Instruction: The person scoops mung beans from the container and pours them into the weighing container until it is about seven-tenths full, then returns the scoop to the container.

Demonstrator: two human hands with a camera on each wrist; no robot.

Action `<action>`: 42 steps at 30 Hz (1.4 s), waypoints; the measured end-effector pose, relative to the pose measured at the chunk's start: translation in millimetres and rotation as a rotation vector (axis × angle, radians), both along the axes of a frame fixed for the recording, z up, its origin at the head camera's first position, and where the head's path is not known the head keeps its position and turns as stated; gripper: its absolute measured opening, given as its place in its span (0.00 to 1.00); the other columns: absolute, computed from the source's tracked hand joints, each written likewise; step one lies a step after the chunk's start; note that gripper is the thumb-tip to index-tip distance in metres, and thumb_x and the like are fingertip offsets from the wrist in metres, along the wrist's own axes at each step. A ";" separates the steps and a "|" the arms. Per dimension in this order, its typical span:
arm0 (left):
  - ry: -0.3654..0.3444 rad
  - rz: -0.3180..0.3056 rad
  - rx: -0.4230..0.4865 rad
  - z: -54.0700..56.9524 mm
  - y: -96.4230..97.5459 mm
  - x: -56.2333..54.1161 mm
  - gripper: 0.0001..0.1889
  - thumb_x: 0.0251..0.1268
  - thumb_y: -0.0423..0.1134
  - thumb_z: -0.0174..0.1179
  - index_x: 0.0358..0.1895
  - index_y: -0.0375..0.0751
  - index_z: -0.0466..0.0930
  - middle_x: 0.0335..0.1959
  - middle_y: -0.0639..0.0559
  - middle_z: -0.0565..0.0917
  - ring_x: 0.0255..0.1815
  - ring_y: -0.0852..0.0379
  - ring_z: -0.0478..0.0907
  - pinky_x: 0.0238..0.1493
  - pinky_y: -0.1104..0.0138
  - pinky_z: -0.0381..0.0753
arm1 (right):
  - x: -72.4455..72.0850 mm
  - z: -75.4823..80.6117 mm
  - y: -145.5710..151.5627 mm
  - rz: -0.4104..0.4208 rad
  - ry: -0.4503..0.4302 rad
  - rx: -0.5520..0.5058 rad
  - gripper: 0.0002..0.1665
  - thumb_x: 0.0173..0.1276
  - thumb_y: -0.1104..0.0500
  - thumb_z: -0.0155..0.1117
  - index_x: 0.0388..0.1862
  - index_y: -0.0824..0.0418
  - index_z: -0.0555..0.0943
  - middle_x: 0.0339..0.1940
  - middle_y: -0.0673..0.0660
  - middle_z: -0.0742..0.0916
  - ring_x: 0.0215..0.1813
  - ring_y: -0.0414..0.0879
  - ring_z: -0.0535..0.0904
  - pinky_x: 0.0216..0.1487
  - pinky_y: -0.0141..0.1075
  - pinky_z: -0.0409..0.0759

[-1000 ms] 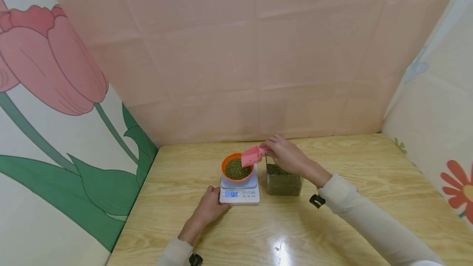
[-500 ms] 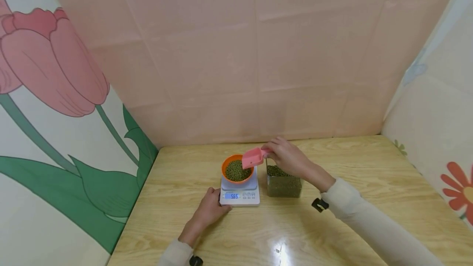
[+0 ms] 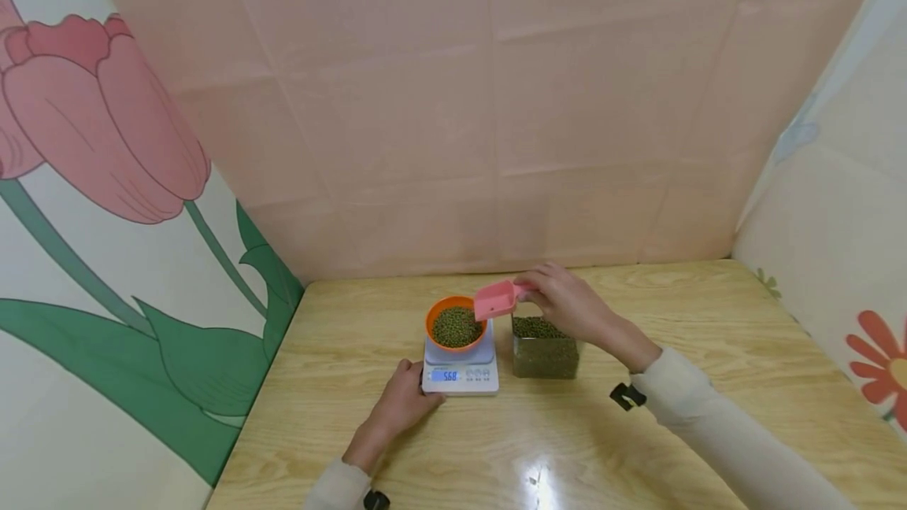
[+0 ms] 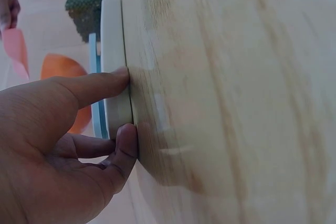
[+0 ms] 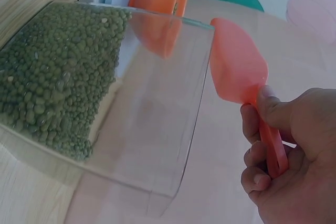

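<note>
A white kitchen scale (image 3: 460,380) with a lit display bears an orange bowl (image 3: 434,334) of green beans, probably mung beans. At its front left corner, my left hand (image 3: 407,400) grips the scale's edge; in the left wrist view the thumb and curled fingers of this hand (image 4: 79,129) touch its side. My right hand (image 3: 567,301) holds a pink scoop (image 3: 496,301) by the handle, over the bowl's right rim. The right wrist view shows fingers wrapped round the handle of the scoop (image 5: 239,61). A few beans seem to lie in the scoop.
Right of the scale stands a clear rectangular container (image 3: 546,364), partly filled with the same green beans (image 5: 58,77). Everything rests on a wood-grain table (image 3: 340,337). A pink backdrop (image 3: 425,140) rises behind it, with flower-printed panels at both sides.
My right hand has drawn the scoop a little to the right, from over the bowl toward its rim. The scale's displayed digits have changed. My left hand stays at the scale's corner.
</note>
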State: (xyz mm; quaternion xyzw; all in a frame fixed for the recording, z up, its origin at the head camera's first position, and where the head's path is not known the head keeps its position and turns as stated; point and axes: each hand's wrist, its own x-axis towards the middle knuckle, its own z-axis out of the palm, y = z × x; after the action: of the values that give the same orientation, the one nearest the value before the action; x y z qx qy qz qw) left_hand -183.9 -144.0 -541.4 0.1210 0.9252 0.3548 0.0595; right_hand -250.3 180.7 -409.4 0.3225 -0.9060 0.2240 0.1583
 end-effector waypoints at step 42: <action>-0.007 -0.003 0.003 2.0 0.9 -1.0 0.26 0.65 0.40 0.76 0.63 0.33 0.83 0.46 0.46 0.79 0.43 0.55 0.69 0.43 0.64 0.76 | 9.8 12.9 49.1 -0.107 -0.038 0.020 0.13 0.74 0.64 0.70 0.54 0.67 0.87 0.51 0.63 0.90 0.54 0.59 0.83 0.56 0.57 0.83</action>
State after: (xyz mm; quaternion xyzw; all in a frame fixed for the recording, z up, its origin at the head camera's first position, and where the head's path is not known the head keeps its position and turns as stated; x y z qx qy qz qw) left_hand -184.8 -143.0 -539.4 0.1213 0.9242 0.3566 0.0633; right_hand -240.5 229.8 -396.5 0.2706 -0.9270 0.2124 0.1496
